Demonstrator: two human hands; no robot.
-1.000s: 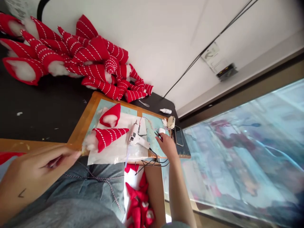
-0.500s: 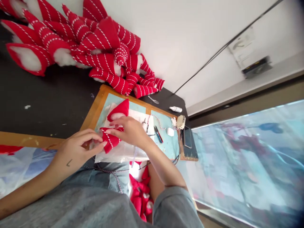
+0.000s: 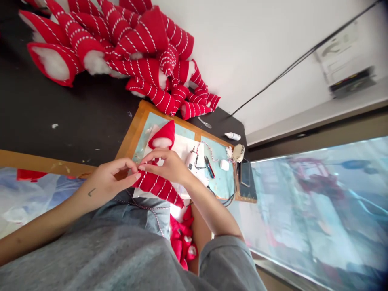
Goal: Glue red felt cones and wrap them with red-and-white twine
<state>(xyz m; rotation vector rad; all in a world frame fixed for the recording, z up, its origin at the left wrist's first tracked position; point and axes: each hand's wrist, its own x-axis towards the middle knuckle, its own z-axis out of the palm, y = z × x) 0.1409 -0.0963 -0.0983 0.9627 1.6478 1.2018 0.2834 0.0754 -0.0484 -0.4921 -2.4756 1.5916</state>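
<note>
Over the near edge of the work board I hold a red felt cone (image 3: 160, 188) wound with red-and-white twisted cord. Its tip points to the lower right. My left hand (image 3: 110, 182) pinches the wide end between thumb and fingers. From above, my right hand (image 3: 169, 167) has its fingertips closed on the same end, nearly meeting the left ones. The fingers partly hide that rim. Just beyond lies a stuffed plain red cone (image 3: 165, 135) with white filling showing. A pale glue gun (image 3: 190, 157) rests to the right of my right hand.
A heap of cord-striped red cones (image 3: 142, 40) fills the back left of the black table (image 3: 91, 117). On the board's right half are cutters (image 3: 209, 167), a cord piece and a white adapter (image 3: 224, 164). Beyond are a spoon (image 3: 205, 123), white bottle (image 3: 233, 136) and phone (image 3: 245, 173).
The corded cone has turned, so its long body and tip now show toward the lower right. My right hand's fingers have moved to its wide end. The view has shifted slightly.
</note>
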